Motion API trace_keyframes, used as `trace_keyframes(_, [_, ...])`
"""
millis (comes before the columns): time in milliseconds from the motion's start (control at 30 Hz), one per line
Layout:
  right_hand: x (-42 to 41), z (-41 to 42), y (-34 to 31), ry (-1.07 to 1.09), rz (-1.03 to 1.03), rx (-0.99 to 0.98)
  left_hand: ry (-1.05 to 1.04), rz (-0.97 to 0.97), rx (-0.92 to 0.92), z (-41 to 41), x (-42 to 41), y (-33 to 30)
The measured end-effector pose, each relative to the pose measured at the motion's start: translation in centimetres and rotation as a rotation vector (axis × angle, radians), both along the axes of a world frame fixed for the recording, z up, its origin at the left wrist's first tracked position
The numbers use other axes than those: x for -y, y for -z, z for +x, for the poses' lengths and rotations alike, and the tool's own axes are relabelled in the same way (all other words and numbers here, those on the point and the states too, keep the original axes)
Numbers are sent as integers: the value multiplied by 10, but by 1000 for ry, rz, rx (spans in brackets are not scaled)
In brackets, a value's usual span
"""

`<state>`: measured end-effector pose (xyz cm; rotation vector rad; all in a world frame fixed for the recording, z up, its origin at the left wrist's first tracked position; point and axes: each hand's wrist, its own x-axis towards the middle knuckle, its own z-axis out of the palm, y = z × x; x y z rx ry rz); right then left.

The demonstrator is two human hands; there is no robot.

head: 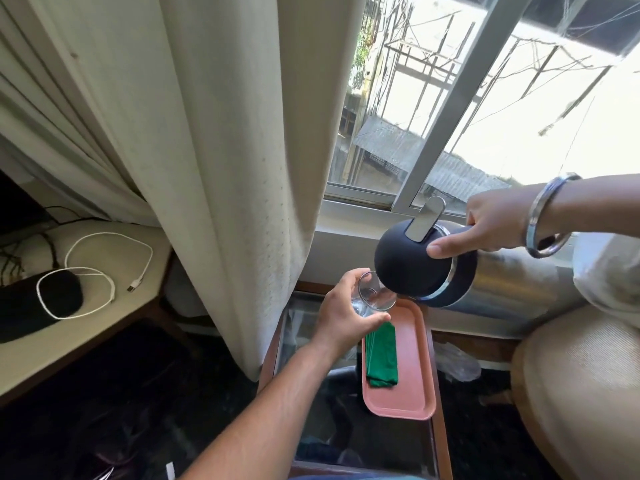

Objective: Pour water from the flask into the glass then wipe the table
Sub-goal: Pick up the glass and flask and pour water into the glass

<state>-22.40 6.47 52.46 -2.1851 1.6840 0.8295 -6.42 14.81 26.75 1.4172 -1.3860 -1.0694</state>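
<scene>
The flask (450,271) is tipped in your right hand (491,223), fingers wrapped on its handle, its dark lid end at the rim of the glass (375,296) gripped in your left hand (343,313) above the pink tray (412,393). This looks like the pouring step. Next, set both down and take the green cloth (382,358) to wipe the table (440,427).

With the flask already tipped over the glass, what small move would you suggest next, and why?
Probably keep tilting the flask a touch further. The right hand holds it with its spout at the rim of the glass, which the left hand grips above the pink tray, and the glass looks only slightly filled.
</scene>
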Motion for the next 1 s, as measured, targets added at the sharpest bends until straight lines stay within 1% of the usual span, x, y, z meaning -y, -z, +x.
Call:
trace_keyframes(267, [-4, 10, -3, -64, -9, -40, -27, -6, -45, -1, 2, -13])
trace_keyframes(400, [-5, 14, -3, -56, -2, -33, -2, 0, -37, 0, 1, -13])
trace_keyframes(500, [-6, 16, -5, -65, 1, -69, 15, 12, -43, 1, -1, -12])
trace_keyframes(1000, [-4, 20, -14, -49, 7, -94, 8, 18, -26, 3, -2, -16])
